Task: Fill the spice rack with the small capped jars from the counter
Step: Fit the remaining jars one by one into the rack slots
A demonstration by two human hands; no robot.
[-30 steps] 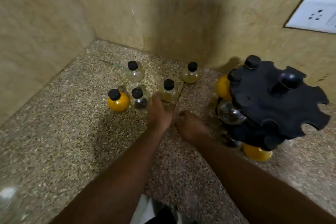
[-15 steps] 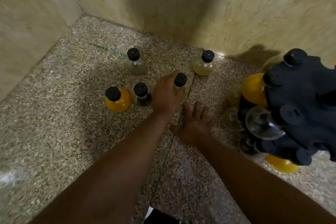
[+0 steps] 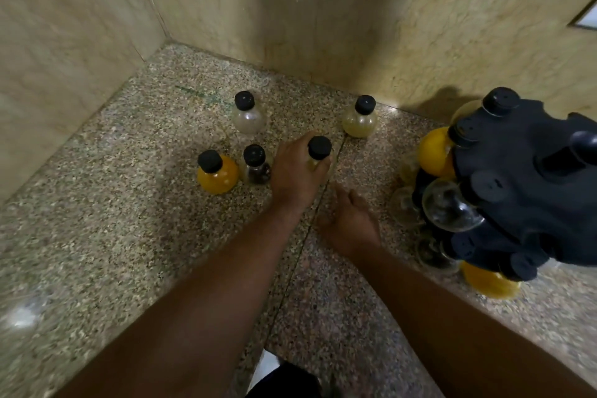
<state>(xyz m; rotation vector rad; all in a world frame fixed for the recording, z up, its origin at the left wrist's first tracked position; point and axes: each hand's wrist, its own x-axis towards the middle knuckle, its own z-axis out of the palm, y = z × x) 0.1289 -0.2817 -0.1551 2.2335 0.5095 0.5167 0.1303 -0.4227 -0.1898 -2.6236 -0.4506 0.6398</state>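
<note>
Several small round jars with black caps stand on the speckled counter. My left hand grips a pale yellowish jar; only its cap and neck show above my fingers. Left of it stand a dark-filled jar and an orange jar. Farther back are a clear jar and a pale yellow jar. My right hand rests low on the counter with its fingers hidden. The black spice rack at the right holds several jars, orange and clear ones among them.
Beige stone walls meet in a corner behind the jars. A seam in the granite counter runs between my hands. A white switch plate shows at the upper right edge.
My left hand has reached forward and closed round the pale jar. My right hand, spread flat half a second ago, now lies with fingers drawn in. The view has shifted closer.
</note>
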